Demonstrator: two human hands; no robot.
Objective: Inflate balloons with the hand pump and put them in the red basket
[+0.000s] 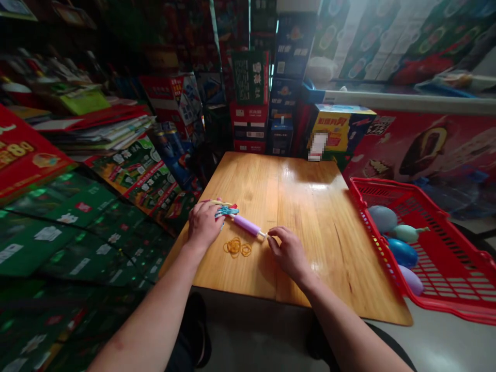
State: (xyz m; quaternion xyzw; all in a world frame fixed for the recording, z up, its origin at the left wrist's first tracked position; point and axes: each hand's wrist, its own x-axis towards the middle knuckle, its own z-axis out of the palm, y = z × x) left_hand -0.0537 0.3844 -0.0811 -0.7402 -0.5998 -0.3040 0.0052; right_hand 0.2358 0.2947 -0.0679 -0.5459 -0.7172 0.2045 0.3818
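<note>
Bands [236,248]: thin amber loops, loosely heaped. Right hand [287,250]: fingers curled at pump's white tip, grip unclear. Pump [247,226]: smooth purple cylinder, between the hands, over glossy wood-grain table [310,206]. Left hand [204,226]: fingers bent over limp balloons [228,211], hold unclear. Beyond: boxy cartons [250,77], stacked.

Large yellow lettering ending in "8g" stands on the red box [34,173] at the far left. White Chinese characters mark the upright green carton [250,77] behind the table [310,217], and more run along the blue carton [296,39] beside it; both are too blurred to read surely. Red Chinese characters, likewise unclear, cross the yellow panel of the yellow-and-blue box [331,135].
</note>
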